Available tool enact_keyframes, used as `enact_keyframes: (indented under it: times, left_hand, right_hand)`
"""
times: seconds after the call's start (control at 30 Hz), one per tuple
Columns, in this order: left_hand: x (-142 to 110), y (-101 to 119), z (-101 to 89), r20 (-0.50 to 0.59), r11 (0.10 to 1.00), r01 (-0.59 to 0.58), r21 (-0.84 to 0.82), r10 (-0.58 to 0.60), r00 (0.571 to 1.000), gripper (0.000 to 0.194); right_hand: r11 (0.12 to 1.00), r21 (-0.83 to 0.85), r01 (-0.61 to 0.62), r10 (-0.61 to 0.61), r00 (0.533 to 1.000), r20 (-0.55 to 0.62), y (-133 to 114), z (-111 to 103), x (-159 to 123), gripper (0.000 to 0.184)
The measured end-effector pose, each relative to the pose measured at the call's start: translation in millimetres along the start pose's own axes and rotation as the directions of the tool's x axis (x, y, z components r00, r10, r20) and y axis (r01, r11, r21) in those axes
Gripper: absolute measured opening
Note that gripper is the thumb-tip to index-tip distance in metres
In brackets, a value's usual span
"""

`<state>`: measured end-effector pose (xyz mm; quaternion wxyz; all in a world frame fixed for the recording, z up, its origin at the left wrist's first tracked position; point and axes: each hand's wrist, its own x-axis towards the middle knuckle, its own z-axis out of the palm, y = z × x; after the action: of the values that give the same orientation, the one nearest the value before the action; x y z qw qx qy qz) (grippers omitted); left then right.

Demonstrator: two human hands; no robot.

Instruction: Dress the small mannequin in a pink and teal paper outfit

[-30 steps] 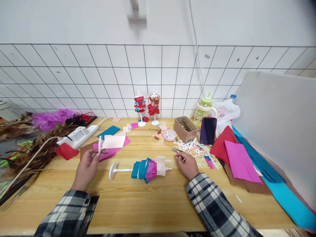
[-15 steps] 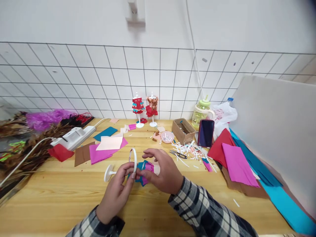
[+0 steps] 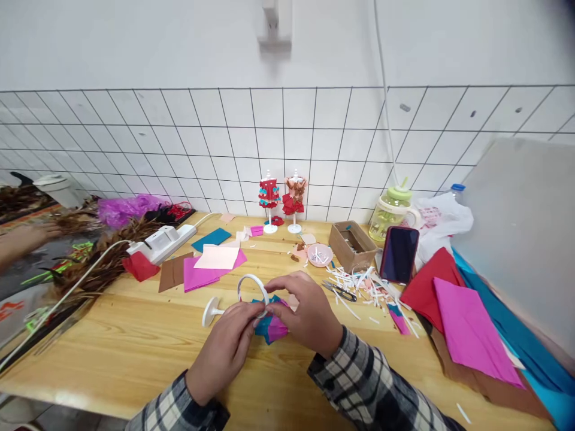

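My left hand pinches a narrow white roll of tape, held upright just above the table. My right hand has its thumb and fingers closed at the roll's right edge; the fingertips partly hide each other. Under both hands a small white dress form lies on its side, its round base pointing left. Its teal and magenta paper dress shows between the hands, partly covered by them.
Two dressed mini forms stand at the wall. Scissors, paper strips, a pink dish, a cardboard box and a phone are right; crepe sheets lie farther right. A power strip and another person's arm are left.
The view has swung left, bringing in another person's arm. The roll has turned to show more of its ring, and my right hand has come in against its edge.
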<state>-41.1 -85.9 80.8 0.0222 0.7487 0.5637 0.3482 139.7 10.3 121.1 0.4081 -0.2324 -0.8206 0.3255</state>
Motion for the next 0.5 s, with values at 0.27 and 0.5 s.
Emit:
enact_keyframes:
  times: [0.27,0.5]
  left_hand:
    - [9,2,-0.7,0.054,1.000,0.001,-0.013,0.000,0.999,0.029]
    - [12,4,-8.1,0.142,1.000,0.000,0.021,-0.003,0.990,0.019]
  right_hand:
    - [0.998,0.049,0.041,-0.041,0.999,-0.007,0,3,0,0.040]
    - [1.000,-0.022,0.018,-0.017,0.999,0.034,0,3,-2,0.026]
